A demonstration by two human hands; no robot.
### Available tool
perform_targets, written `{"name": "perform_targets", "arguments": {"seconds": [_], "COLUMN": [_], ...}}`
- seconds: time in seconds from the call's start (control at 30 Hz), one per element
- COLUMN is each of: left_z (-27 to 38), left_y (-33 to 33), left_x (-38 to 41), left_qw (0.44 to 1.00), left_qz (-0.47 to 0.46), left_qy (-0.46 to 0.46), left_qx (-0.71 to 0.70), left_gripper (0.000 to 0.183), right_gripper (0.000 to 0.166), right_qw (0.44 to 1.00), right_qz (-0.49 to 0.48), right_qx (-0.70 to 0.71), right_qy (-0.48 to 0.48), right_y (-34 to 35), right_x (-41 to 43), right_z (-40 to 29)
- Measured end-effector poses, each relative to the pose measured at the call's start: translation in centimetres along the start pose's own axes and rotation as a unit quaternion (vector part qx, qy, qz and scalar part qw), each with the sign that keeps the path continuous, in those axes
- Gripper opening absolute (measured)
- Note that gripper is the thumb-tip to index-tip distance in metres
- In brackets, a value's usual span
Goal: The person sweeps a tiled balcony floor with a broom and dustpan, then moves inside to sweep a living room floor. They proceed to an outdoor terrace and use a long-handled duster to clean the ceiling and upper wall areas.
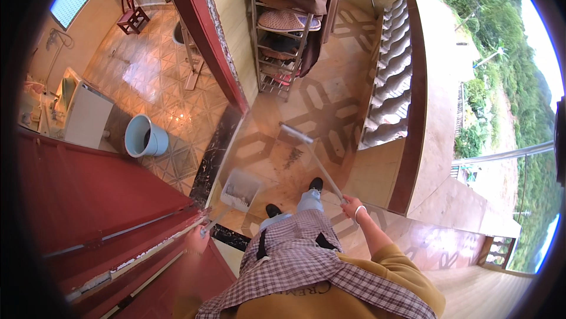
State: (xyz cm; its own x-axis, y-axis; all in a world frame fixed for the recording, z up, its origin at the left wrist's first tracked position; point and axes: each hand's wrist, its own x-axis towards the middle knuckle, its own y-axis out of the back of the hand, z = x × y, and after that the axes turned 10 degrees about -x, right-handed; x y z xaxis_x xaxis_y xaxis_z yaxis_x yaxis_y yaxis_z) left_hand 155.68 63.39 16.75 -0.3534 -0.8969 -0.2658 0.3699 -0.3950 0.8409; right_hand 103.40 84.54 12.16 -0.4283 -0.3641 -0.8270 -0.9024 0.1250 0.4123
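Note:
My right hand grips the upper end of a long broom handle. Its narrow broom head is near the tiled floor, ahead of my feet and slightly blurred. In my left hand is the handle of a long-handled dustpan. The pan hangs or rests beside the dark stone threshold; whether it touches the floor I cannot tell. Greyish debris shows inside it. A patch of dark dirt lies on the tiles between broom and dustpan.
A metal shoe rack under a brown cloth stands against the wall ahead. A balustrade borders the right side. To the left, a red door and dark threshold open onto a bathroom-like room with a blue bucket and a small wooden chair.

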Motion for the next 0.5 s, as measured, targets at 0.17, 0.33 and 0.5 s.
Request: {"name": "perform_targets", "arguments": {"seconds": [0.17,0.33,0.5], "left_z": [1.2,4.0,6.6], "left_y": [-0.4,-1.7,-4.4], "left_x": [-1.4,0.1,1.4], "left_qw": [0.998,0.997,0.994], "left_qz": [0.042,0.009,-0.032], "left_qy": [-0.016,0.0,-0.031], "left_qx": [0.051,0.078,0.1], "left_gripper": [0.019,0.02,0.021], "right_gripper": [0.039,0.033,0.037], "right_qw": [0.973,0.972,0.939], "right_qz": [0.102,0.067,0.07], "right_qx": [-0.197,-0.225,-0.316], "right_qy": [0.065,-0.013,0.116], "right_y": [-0.5,-6.3,-9.8], "right_x": [6.4,11.0,5.5], "right_z": [0.3,4.3,8.9]}}
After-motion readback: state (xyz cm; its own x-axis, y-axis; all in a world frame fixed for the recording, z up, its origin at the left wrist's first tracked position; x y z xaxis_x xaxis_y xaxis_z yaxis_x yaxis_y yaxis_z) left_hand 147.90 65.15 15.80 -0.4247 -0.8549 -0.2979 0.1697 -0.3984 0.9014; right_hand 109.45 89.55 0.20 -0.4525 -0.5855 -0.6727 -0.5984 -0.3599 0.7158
